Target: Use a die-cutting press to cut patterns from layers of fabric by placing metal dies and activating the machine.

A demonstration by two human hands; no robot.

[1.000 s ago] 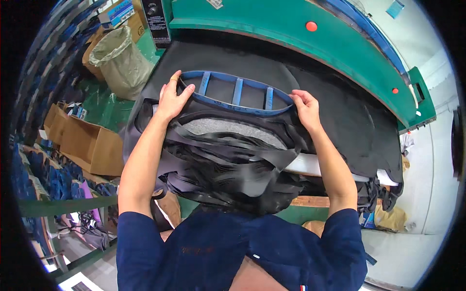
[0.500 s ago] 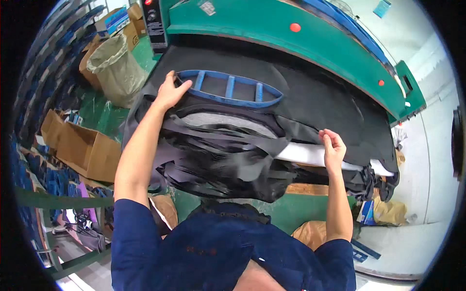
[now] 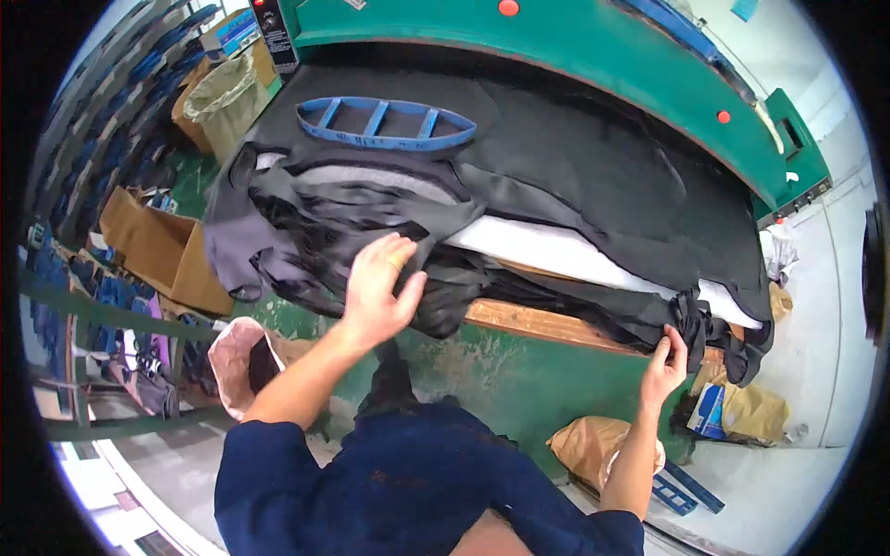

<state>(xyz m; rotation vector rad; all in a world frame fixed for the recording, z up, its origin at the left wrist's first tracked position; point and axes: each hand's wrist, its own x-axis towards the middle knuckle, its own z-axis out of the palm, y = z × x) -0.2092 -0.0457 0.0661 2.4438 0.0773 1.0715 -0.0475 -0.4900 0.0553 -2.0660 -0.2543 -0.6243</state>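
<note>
The left hand (image 3: 378, 289) lies open, fingers spread and slightly curled, flat against the near edge of the heap of black fabric (image 3: 371, 218) where it hangs over the front of the table (image 3: 556, 326); it presses on the cloth rather than clamping it. The right hand (image 3: 666, 366) is well apart from it, at the far right end of the same edge, its fingertips pinched on a hanging corner of the black fabric near the table's wooden lip.

The fabric is one large pile of many loose layers, too tangled to count, draped across the whole table top. Between the layers one white sheet (image 3: 556, 250) shows as a long pale strip running from the middle towards the right end. On top of the pile, at the far side, rests one blue oval frame (image 3: 385, 123) with four crossbars.

Behind the table stands one green machine (image 3: 593, 51) with two red round buttons visible on its curved front.

To the left, on the floor, stand two open cardboard boxes (image 3: 148, 246), one lined with a clear bag. Below the left forearm is one pinkish sack (image 3: 236, 357); at the lower right lie two brown paper sacks (image 3: 593, 445).
</note>
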